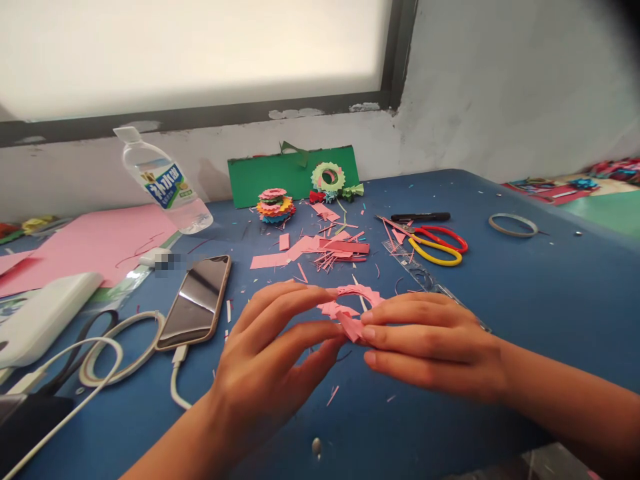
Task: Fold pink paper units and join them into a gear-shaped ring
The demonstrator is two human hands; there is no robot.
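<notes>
A: Head view. Where is the pink ring (pixel 352 325)?

B: Over the surface (pixel 450 433), toward its near edge, between both hands.

A: Grip state?

B: The left hand (pixel 280 347) pinches the ring between thumb and fingertips. The right hand (pixel 440 340) closes its fingertips on the ring's near right part and covers some of it; contacts underneath are hidden.

A: Items obscured?

B: A slim white object (pixel 362 301) shows in the ring's opening; its type cannot be identified. The right hand covers part of the ruler (pixel 406 265). Toward the far edge, a pale green ring (pixel 317 177) partly covers the green card (pixel 280 173). The view's left border cuts off the power bank (pixel 55 320).
</notes>
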